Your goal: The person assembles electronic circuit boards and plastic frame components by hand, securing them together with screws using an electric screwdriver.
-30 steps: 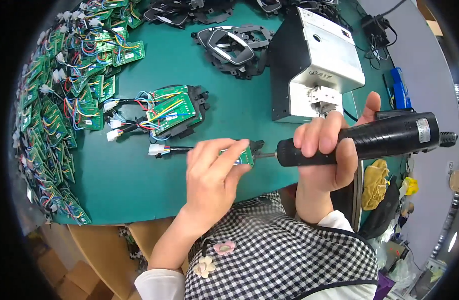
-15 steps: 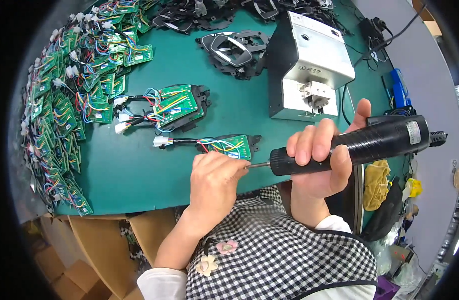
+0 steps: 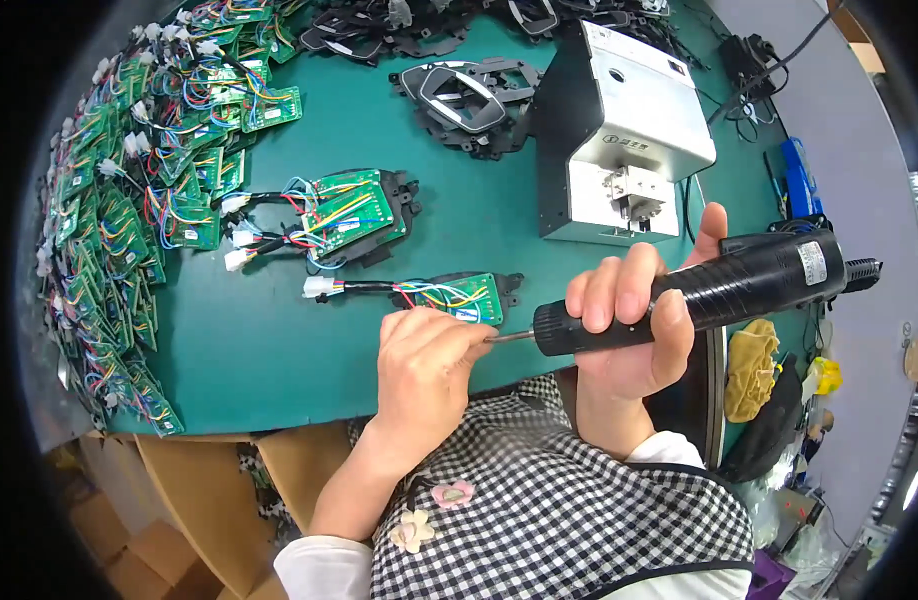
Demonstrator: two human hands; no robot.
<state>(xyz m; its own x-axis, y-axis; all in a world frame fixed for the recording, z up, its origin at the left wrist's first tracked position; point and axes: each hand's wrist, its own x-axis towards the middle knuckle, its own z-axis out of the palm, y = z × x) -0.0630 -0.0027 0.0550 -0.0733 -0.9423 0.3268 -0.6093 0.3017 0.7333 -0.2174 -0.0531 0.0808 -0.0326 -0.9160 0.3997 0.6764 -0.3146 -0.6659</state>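
Observation:
A black electric screwdriver (image 3: 749,290) lies across my right hand (image 3: 629,325), its fingers closed around the front of the body. The bit points left. My left hand (image 3: 424,360) pinches the tip of that metal bit (image 3: 511,337) between thumb and forefinger; whether a screw sits there is hidden by the fingers. Just beyond my left hand, a green circuit board (image 3: 474,297) rests on a black plastic part, its wires running left to a white connector (image 3: 322,287). Farther back lie more wired boards (image 3: 349,213) on a black plastic part.
A metal box-shaped screw feeder (image 3: 629,130) stands behind my right hand. Many wired circuit boards (image 3: 119,230) are heaped along the left side. Black plastic frames (image 3: 464,100) lie at the back. A yellow-brown cloth (image 3: 751,370) is at the right, beside a yellow item (image 3: 827,376).
The electric screwdriver and my right hand have shifted slightly to the left. My left hand keeps its pinch on the bit tip.

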